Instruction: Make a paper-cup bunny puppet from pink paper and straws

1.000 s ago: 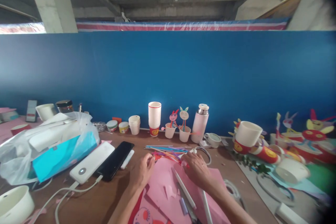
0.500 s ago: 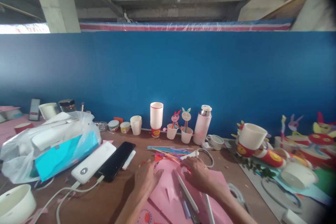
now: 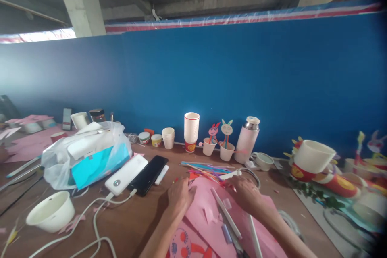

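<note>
My left hand [image 3: 181,196] lies at the upper left edge of a pink paper sheet [image 3: 201,205], its thumb apart from the bent fingers; it holds nothing visible. At the sheet's upper right, my right hand [image 3: 245,192] has its fingers curled down near a small red piece; what they grip is mostly hidden. A translucent scrap [image 3: 226,203] rests on the sheet below the right fingers. Long white strips, one of them a white bar [image 3: 228,215], and a purple marker [image 3: 226,234] lie across the paper. Colourful thin sticks [image 3: 208,169] are heaped just beyond both hands.
Behind the sticks stand stacked paper cups [image 3: 191,131], two cups with paper figures [image 3: 226,151] and a pink thermos [image 3: 247,141]. To the left are a phone [image 3: 149,174], a power bank [image 3: 126,175], cables and a plastic bag [image 3: 60,165]. More cups [image 3: 313,159] crowd the right.
My view has turned left and tilted, so the table appears shifted right. My right hand has moved slightly away from the translucent scrap. The left hand stays at the paper's edge.
</note>
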Demonstrator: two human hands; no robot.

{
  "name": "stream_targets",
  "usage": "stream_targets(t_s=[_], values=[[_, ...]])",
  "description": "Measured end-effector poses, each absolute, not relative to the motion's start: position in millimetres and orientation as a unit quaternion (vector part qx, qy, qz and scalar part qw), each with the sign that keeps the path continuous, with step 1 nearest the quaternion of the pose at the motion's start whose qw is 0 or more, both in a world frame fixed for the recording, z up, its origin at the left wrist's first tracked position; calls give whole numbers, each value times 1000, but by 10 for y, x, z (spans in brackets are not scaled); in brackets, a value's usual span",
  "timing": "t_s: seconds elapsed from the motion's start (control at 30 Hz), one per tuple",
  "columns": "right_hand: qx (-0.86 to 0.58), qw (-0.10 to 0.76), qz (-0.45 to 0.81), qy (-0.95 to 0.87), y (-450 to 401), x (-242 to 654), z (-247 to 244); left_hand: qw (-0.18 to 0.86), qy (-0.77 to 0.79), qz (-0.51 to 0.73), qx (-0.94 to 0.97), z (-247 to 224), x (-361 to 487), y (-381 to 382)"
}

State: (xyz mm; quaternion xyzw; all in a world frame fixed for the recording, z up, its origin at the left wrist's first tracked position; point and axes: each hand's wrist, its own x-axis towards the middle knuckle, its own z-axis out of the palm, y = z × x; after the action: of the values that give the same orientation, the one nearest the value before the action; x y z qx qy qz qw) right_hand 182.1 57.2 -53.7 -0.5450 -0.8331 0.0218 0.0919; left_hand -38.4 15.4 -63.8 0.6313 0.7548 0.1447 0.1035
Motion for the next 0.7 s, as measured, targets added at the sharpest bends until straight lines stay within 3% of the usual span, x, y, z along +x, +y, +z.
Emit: stream_targets(t_s=[0.7], values=[[-537,75,-21,-840,559,1802,-599,129,740,99,652,-532,-426,99]])
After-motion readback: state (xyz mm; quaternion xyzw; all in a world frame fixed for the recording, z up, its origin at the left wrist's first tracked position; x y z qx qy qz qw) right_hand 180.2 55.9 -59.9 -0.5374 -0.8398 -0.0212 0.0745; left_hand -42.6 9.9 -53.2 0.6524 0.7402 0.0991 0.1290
